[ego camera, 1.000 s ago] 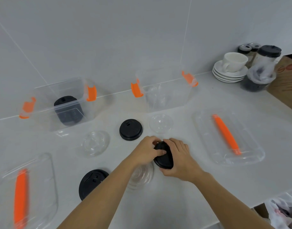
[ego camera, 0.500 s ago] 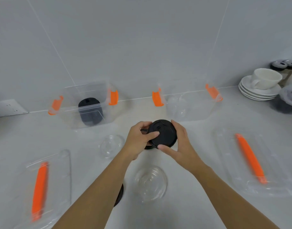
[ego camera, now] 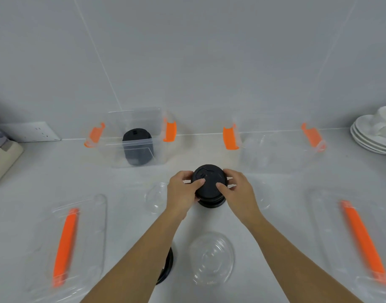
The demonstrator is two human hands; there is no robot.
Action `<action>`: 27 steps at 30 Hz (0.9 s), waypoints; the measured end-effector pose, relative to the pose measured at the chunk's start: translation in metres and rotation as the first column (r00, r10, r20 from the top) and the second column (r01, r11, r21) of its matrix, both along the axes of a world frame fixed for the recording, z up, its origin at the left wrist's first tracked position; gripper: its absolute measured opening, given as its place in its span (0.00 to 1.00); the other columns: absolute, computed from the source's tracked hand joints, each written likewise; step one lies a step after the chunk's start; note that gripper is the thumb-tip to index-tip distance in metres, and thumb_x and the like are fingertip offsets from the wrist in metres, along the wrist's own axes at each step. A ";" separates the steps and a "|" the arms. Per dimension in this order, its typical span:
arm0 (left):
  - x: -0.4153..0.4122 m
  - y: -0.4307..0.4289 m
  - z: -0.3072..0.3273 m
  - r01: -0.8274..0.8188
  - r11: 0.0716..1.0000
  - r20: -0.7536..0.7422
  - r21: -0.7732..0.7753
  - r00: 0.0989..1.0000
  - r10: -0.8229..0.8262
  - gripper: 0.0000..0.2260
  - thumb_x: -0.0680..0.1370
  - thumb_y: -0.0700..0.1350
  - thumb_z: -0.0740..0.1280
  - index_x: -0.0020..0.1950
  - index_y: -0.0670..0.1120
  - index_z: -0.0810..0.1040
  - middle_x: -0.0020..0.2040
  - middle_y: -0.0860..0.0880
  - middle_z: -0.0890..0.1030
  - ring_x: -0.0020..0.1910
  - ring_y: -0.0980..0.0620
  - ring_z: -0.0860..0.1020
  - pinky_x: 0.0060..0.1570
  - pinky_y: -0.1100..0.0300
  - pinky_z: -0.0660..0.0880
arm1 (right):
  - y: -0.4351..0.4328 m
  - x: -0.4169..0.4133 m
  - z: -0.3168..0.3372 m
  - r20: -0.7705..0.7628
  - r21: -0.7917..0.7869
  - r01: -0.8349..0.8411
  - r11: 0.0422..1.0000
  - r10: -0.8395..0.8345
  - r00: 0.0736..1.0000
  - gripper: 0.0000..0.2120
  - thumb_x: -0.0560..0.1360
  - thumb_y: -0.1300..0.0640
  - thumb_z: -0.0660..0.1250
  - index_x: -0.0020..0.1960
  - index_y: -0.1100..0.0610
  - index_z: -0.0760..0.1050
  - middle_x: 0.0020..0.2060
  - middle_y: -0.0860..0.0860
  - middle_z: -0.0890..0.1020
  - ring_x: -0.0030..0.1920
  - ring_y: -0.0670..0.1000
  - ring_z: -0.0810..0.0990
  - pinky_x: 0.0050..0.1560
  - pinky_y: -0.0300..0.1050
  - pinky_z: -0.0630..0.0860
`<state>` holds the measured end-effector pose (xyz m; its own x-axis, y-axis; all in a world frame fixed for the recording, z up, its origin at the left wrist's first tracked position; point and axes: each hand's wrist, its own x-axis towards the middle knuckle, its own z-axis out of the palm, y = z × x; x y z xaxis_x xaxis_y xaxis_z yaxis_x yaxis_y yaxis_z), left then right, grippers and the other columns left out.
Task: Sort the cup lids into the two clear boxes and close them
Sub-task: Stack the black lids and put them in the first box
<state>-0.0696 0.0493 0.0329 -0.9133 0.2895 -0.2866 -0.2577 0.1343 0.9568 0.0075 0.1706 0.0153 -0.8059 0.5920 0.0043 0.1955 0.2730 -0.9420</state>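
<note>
Two clear boxes (ego camera: pixel 137 138) stood open at tabletop (ego camera: pixel 286 215) rear | our left hand (ego camera: pixel 180 191) and right hand (ego camera: pixel 237 189) clamped black lid (ego camera: pixel 209 180) over another | we judged: align rims, press evenly, carry left.

Landmark: the black round plastic cup lid (ego camera: pixel 209 182) held between both hands at the counter's centre. Behind and left of it stands a clear plastic box (ego camera: pixel 134 138) containing stacked black lids (ego camera: pixel 137 147). Behind and right stands a second clear plastic box (ego camera: pixel 273 147). Directly in front lies a clear domed plastic lid (ego camera: pixel 211 258). Far left (ego camera: pixel 67 243) and far right (ego camera: pixel 360 243) lie two clear box covers with orange handles.
</note>
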 end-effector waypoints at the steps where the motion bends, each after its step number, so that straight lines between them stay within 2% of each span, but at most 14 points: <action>1: -0.001 0.000 -0.002 0.003 1.000 0.003 -0.016 1.000 -0.003 0.11 0.72 0.38 0.71 0.52 0.44 0.77 0.46 0.53 0.77 0.42 0.54 0.78 0.40 0.52 0.82 | 0.001 -0.001 -0.001 0.017 -0.003 -0.006 1.000 0.006 1.000 0.15 0.72 0.61 0.68 0.59 0.54 0.74 0.53 0.49 0.75 0.47 0.45 0.75 0.40 0.26 0.70; 6: -0.005 0.003 -0.011 0.020 0.994 0.020 -0.108 1.000 -0.018 0.14 0.72 0.39 0.71 0.57 0.40 0.78 0.50 0.47 0.78 0.44 0.48 0.78 0.37 0.52 0.81 | 0.003 -0.007 -0.012 0.087 0.003 -0.009 1.000 0.009 0.996 0.13 0.72 0.60 0.68 0.56 0.54 0.75 0.51 0.50 0.76 0.43 0.43 0.74 0.39 0.27 0.68; 9: -0.005 0.006 -0.016 0.033 0.988 0.011 -0.149 0.999 -0.032 0.14 0.72 0.40 0.71 0.57 0.40 0.78 0.51 0.47 0.78 0.42 0.50 0.78 0.32 0.58 0.79 | 0.004 -0.009 -0.018 0.109 -0.023 0.027 0.999 -0.025 0.994 0.11 0.72 0.60 0.67 0.54 0.55 0.76 0.50 0.51 0.76 0.43 0.45 0.74 0.40 0.29 0.67; 11: -0.005 0.008 -0.019 0.032 0.986 0.016 -0.165 0.999 -0.029 0.13 0.72 0.40 0.71 0.56 0.41 0.77 0.50 0.48 0.77 0.41 0.52 0.77 0.31 0.59 0.79 | 0.004 -0.010 -0.021 0.133 -0.009 0.016 1.000 -0.014 0.991 0.11 0.72 0.60 0.67 0.54 0.56 0.75 0.51 0.52 0.76 0.45 0.47 0.74 0.42 0.32 0.68; 14: -0.006 0.011 -0.024 0.042 0.978 0.020 -0.202 0.999 -0.039 0.13 0.72 0.40 0.71 0.56 0.42 0.77 0.52 0.47 0.77 0.44 0.48 0.78 0.36 0.54 0.81 | 0.006 -0.011 -0.025 0.178 0.044 -0.001 0.999 -0.006 0.984 0.11 0.73 0.60 0.66 0.55 0.58 0.75 0.51 0.53 0.76 0.50 0.50 0.74 0.49 0.39 0.68; 17: -0.006 0.015 -0.028 0.057 0.963 0.008 -0.264 0.998 -0.057 0.14 0.73 0.41 0.71 0.57 0.40 0.78 0.54 0.45 0.79 0.50 0.44 0.79 0.49 0.46 0.80 | 0.006 -0.013 -0.027 0.233 0.086 -0.032 0.996 0.011 0.972 0.15 0.73 0.60 0.65 0.59 0.60 0.73 0.54 0.55 0.76 0.55 0.53 0.73 0.54 0.43 0.70; 19: -0.005 0.017 -0.029 0.057 0.956 0.014 -0.286 0.998 -0.055 0.14 0.73 0.41 0.70 0.57 0.40 0.77 0.55 0.44 0.79 0.52 0.43 0.79 0.52 0.44 0.78 | 0.005 -0.015 -0.028 0.276 0.082 -0.061 0.995 0.036 0.960 0.17 0.73 0.59 0.65 0.62 0.60 0.72 0.56 0.56 0.76 0.57 0.55 0.73 0.59 0.47 0.71; 22: -0.006 0.019 -0.029 0.075 0.950 0.050 -0.304 0.997 -0.063 0.15 0.74 0.43 0.69 0.58 0.40 0.76 0.55 0.44 0.79 0.53 0.43 0.78 0.53 0.44 0.78 | 0.005 -0.017 -0.030 0.345 0.111 -0.083 0.990 0.040 0.938 0.18 0.74 0.56 0.64 0.62 0.59 0.72 0.58 0.56 0.78 0.60 0.57 0.73 0.62 0.55 0.70; 27: -0.008 0.022 -0.024 0.104 0.958 0.210 -0.268 0.977 -0.047 0.09 0.75 0.41 0.66 0.54 0.40 0.76 0.52 0.43 0.79 0.50 0.43 0.78 0.47 0.49 0.80 | 0.010 -0.017 -0.027 0.370 -0.002 -0.067 0.998 0.063 0.927 0.20 0.72 0.54 0.66 0.63 0.56 0.71 0.56 0.54 0.78 0.59 0.57 0.74 0.62 0.55 0.70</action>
